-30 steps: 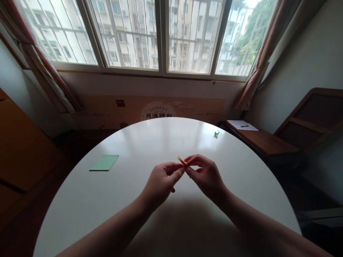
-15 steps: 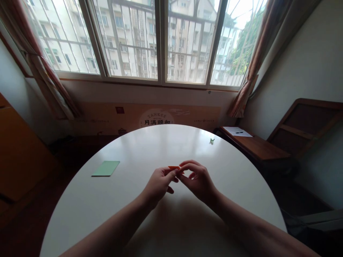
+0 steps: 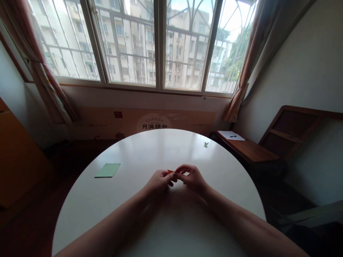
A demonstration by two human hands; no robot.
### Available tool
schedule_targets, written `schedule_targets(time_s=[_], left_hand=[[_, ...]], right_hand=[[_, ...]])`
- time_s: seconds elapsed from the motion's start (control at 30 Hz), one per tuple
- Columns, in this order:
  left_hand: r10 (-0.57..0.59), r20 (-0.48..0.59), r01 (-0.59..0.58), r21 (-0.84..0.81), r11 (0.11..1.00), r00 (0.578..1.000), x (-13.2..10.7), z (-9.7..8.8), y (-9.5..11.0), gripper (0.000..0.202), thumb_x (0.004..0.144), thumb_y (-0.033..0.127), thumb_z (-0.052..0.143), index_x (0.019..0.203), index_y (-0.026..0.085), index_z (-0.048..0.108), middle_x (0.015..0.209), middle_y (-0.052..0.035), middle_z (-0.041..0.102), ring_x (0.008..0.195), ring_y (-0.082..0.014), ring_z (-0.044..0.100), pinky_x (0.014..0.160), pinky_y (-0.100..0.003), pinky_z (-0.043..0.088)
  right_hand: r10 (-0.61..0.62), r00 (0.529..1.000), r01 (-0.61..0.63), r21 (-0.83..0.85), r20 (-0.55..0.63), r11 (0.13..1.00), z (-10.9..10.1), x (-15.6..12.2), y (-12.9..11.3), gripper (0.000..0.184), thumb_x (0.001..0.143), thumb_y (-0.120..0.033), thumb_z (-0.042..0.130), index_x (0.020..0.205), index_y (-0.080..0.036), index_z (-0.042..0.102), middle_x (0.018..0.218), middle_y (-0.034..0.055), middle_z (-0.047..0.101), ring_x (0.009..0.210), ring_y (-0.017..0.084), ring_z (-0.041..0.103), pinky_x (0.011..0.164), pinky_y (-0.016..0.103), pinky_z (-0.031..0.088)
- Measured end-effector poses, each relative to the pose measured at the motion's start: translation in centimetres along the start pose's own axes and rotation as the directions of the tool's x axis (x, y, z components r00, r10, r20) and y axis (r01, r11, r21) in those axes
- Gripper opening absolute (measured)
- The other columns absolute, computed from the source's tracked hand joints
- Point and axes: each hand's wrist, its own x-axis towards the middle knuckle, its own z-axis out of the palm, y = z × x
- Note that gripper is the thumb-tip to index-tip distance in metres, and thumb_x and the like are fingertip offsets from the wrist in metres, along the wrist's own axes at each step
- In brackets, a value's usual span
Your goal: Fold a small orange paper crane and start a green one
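Between my two hands is a small piece of folded orange paper, mostly covered by the fingers. My left hand pinches it from the left with thumb and fingers. From the right, my right hand grips its other side, thumb and index finger pressed together on it. Both hands are just above the middle of the white round table. To the left lies a square light green sheet or stack of paper. A small green folded paper figure stands near the far right edge.
Beyond the table's right edge is a wooden chair with a white paper and a dark pen on its seat. A printed cardboard panel leans under the barred window. An orange-brown cabinet stands at left.
The camera view has tilted up and shifted slightly. My right fingers have closed in over the orange paper, so less of it shows. The green paper and the figure stay where they were on the table.
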Motion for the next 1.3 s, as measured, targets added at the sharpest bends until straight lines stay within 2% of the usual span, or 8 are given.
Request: schedule_targets(time_s=[0.23, 0.37, 0.5, 0.67, 0.77, 0.83, 0.93, 1.3], left_hand=[[0.072, 0.018, -0.075, 0.228, 0.971, 0.997, -0.8, 0.8, -0.2, 0.03, 0.08, 0.039, 0.058, 0.077, 0.016, 0.076, 0.062, -0.0034, 0.068, 0.06, -0.0203, 0.061, 0.063, -0.03, 0.044], [0.161, 0.012, -0.158, 0.286, 0.945, 0.987, -1.0, 0.9, -0.4, 0.023, 0.075, 0.038, 0.065, 0.079, 0.019, 0.078, 0.081, -0.0045, 0.077, 0.078, -0.0229, 0.066, 0.074, -0.03, 0.045], [0.186, -0.057, -0.167, 0.246, 0.955, 0.981, -0.2, 0.7, -1.2, 0.028, 0.079, 0.041, 0.062, 0.074, 0.017, 0.074, 0.071, -0.0046, 0.073, 0.067, -0.0197, 0.064, 0.067, -0.029, 0.048], [0.15, -0.309, -0.108, 0.147, 0.983, 0.939, 1.3, -0.1, -2.6, 0.031, 0.091, 0.04, 0.051, 0.081, 0.014, 0.066, 0.074, -0.0033, 0.065, 0.059, -0.0147, 0.058, 0.047, -0.024, 0.042], [0.102, -0.423, -0.059, 0.112, 0.992, 0.9, 2.0, -0.6, -3.1, 0.028, 0.099, 0.038, 0.051, 0.09, 0.013, 0.062, 0.082, -0.0023, 0.063, 0.063, -0.0115, 0.058, 0.051, -0.022, 0.046], [0.058, -0.421, -0.014, 0.107, 0.994, 0.905, 2.2, -0.7, -3.1, 0.026, 0.099, 0.038, 0.056, 0.095, 0.013, 0.063, 0.083, -0.0013, 0.063, 0.063, -0.011, 0.059, 0.055, -0.024, 0.05], [-0.005, -0.389, 0.057, 0.124, 0.991, 0.921, 2.2, -0.6, -2.9, 0.025, 0.098, 0.037, 0.06, 0.102, 0.013, 0.065, 0.089, -0.0026, 0.066, 0.07, -0.0131, 0.063, 0.062, -0.028, 0.055], [-0.239, -0.335, 0.306, 0.163, 0.938, 0.911, 3.8, -1.0, -1.3, 0.032, 0.096, 0.035, 0.062, 0.121, 0.015, 0.061, 0.117, -0.0093, 0.065, 0.097, -0.0217, 0.067, 0.082, -0.041, 0.058]], right_hand=[[0.153, 0.96, -0.207, 0.222, 0.236, 0.953, -3.4, 0.6, 0.4, 0.028, 0.07, -0.041, 0.082, 0.081, -0.016, 0.074, 0.073, 0.0047, 0.071, 0.061, 0.016, 0.061, 0.048, 0.024, 0.044], [0.197, 0.966, -0.247, 0.36, 0.168, 0.9, -4.3, 1.1, 1.2, 0.033, 0.069, -0.046, 0.082, 0.08, -0.018, 0.068, 0.076, 0.0026, 0.067, 0.065, 0.014, 0.058, 0.047, 0.022, 0.041], [0.229, 0.967, -0.256, 0.431, 0.114, 0.865, -4.2, 1.4, 1.8, 0.037, 0.066, -0.046, 0.084, 0.081, -0.018, 0.066, 0.074, 0.0015, 0.064, 0.063, 0.013, 0.055, 0.047, 0.021, 0.037], [0.254, 0.963, -0.267, 0.453, 0.091, 0.851, -4.1, 1.4, 2.0, 0.038, 0.067, -0.044, 0.086, 0.082, -0.016, 0.065, 0.072, 0.001, 0.063, 0.061, 0.012, 0.055, 0.047, 0.021, 0.037], [0.276, 0.958, -0.283, 0.441, 0.081, 0.852, -4.1, 1.6, 2.2, 0.026, 0.085, -0.037, 0.075, 0.09, -0.014, 0.065, 0.075, -0.0005, 0.062, 0.062, 0.011, 0.058, 0.051, 0.021, 0.044], [0.298, 0.951, -0.305, 0.423, 0.084, 0.853, -4.0, 1.9, 2.5, 0.02, 0.096, -0.033, 0.064, 0.099, -0.013, 0.064, 0.087, 0.0013, 0.065, 0.068, 0.012, 0.062, 0.059, 0.025, 0.053], [0.331, 0.939, -0.338, 0.405, 0.09, 0.849, -3.9, 2.3, 2.9, 0.024, 0.097, -0.032, 0.062, 0.113, -0.014, 0.063, 0.106, 0.0061, 0.067, 0.085, 0.017, 0.067, 0.073, 0.033, 0.059], [0.425, 0.905, -0.379, 0.455, 0.0, 0.806, -3.5, 2.9, 2.5, 0.033, 0.097, -0.033, 0.062, 0.125, -0.016, 0.06, 0.125, 0.0101, 0.062, 0.104, 0.024, 0.065, 0.088, 0.044, 0.057]])
